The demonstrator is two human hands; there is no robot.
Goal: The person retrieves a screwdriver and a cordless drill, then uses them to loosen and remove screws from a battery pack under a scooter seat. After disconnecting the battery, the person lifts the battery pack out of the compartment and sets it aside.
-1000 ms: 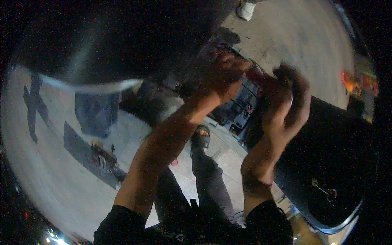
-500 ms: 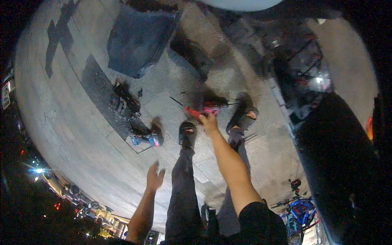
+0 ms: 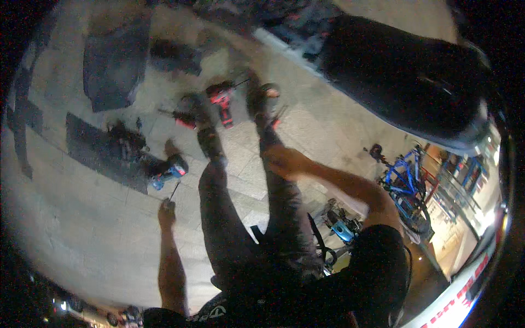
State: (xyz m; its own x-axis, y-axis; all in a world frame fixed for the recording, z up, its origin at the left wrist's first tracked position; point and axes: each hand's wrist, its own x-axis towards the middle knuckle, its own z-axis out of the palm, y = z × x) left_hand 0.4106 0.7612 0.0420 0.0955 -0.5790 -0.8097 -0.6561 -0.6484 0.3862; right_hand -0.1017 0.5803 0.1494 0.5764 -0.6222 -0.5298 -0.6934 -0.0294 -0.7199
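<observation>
At 8 o'clock, left hand [image 3: 167,212] was curled around a slim dark rod [image 3: 175,191], long axis toward 1 o'clock, tip just short of the blue power tool [image 3: 167,176]. Right hand [image 3: 285,163], farther off, blurred over the right leg [image 3: 281,202]; couldn't tell its grip. Red-black pistol drill [image 3: 221,101], plasticky, lay between its 10 and 11 o'clock on matte, seamed paving [image 3: 109,229].

Floor [image 3: 104,224]: flat grey stones | between the feet [image 3: 269,93]: red drill [image 3: 222,101] | by left foot: red-handled tool [image 3: 185,121] | farther left: blue power tool [image 3: 169,172] | right: blue bike [image 3: 403,177]
</observation>
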